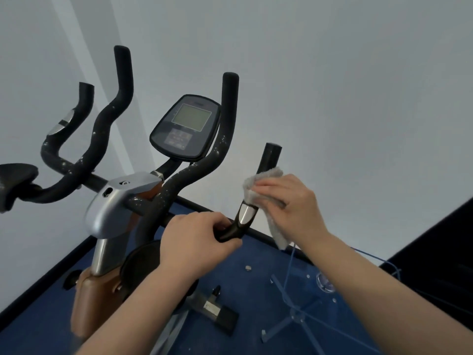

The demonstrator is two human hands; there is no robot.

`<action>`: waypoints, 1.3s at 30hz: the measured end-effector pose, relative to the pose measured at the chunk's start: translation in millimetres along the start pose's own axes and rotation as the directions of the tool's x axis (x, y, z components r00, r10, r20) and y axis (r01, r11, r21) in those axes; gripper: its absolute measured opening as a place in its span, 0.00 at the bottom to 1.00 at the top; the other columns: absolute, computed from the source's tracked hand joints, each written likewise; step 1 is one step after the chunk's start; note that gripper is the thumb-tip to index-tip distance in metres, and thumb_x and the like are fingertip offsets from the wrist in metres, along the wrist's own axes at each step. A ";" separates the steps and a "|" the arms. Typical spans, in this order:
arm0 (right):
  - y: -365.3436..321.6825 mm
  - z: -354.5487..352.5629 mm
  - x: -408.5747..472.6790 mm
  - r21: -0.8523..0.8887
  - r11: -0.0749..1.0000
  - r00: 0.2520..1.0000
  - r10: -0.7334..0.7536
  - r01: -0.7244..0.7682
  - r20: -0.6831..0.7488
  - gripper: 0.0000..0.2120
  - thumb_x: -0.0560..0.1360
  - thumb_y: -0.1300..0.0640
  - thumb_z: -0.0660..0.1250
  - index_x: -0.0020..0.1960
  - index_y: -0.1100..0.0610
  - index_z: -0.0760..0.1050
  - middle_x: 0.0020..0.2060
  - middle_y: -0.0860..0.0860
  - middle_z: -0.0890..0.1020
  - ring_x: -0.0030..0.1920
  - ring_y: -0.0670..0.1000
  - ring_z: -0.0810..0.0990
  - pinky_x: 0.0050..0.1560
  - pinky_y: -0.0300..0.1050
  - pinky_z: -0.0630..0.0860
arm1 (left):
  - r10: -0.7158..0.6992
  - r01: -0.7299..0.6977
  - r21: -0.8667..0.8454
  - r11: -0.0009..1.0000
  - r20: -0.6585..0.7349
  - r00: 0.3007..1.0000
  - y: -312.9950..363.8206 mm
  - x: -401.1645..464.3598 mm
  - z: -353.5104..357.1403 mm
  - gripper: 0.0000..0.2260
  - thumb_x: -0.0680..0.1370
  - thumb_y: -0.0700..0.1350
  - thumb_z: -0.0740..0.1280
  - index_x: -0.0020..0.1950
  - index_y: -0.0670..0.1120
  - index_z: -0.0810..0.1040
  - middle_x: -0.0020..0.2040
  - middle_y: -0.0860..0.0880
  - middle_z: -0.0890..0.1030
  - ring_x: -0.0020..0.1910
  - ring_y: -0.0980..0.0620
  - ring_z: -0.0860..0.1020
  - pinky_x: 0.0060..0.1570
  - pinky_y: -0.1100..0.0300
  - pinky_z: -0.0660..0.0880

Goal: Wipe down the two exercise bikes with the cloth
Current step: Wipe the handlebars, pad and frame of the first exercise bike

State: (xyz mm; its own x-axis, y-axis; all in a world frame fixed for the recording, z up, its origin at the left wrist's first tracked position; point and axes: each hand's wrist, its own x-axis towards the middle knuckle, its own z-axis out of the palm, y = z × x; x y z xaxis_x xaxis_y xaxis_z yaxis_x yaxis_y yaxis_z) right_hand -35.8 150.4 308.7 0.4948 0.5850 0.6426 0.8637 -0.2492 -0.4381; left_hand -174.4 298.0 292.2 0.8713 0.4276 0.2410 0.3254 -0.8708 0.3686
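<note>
Figure: wiping the right handlebar grip [270,160] of the near exercise bike [120,208]. You closed your left hand [202,239] around the bar just below the grip's metal pulse plate [246,213], steadying it. Your right hand [289,203] pressed the grey cloth [258,183] flat against the grip above that plate, fingers clamped on the fabric, its tail hanging beside the plate. You would have done well to wrap the cloth fully around the grip and draw it toward the plate, keeping the loose tail clear.
</note>
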 end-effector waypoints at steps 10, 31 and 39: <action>-5.9 -32.7 90.5 0.006 0.957 0.951 0.286 -0.289 0.114 0.08 0.71 0.55 0.71 0.50 0.54 0.83 0.48 0.48 0.85 0.47 0.42 0.79 0.46 0.28 0.70 | -0.083 0.127 -0.264 0.956 0.170 0.982 8.0 17.8 6.7 0.22 0.63 0.75 0.59 0.48 0.64 0.76 0.36 0.63 0.79 0.35 0.64 0.77 0.32 0.63 0.71; 19.9 -26.1 31.9 0.417 0.701 0.737 0.669 -0.579 -0.101 0.03 0.67 0.51 0.75 0.41 0.47 0.83 0.37 0.44 0.85 0.41 0.46 0.84 0.43 0.46 0.80 | -0.072 0.097 -0.200 0.975 0.126 0.989 6.9 14.3 4.8 0.22 0.65 0.76 0.56 0.41 0.60 0.76 0.33 0.62 0.78 0.33 0.64 0.76 0.30 0.63 0.70; -17.4 37.7 4.2 0.697 0.453 0.481 0.859 -0.556 -0.174 0.07 0.66 0.51 0.77 0.36 0.51 0.81 0.32 0.47 0.84 0.37 0.47 0.83 0.38 0.44 0.80 | -0.123 0.095 -0.317 0.944 -0.069 0.990 10.5 9.0 -0.4 0.15 0.76 0.61 0.57 0.39 0.54 0.76 0.31 0.55 0.77 0.32 0.58 0.75 0.32 0.57 0.71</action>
State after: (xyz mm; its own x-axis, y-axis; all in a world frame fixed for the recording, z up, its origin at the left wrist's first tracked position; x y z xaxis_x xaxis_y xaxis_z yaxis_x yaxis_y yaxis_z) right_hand -52.3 186.3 295.3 0.9968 -0.0671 0.0426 0.0492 0.1002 -0.9937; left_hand -163.3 292.8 298.6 0.7974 0.5469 0.2549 0.2737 -0.7043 0.6550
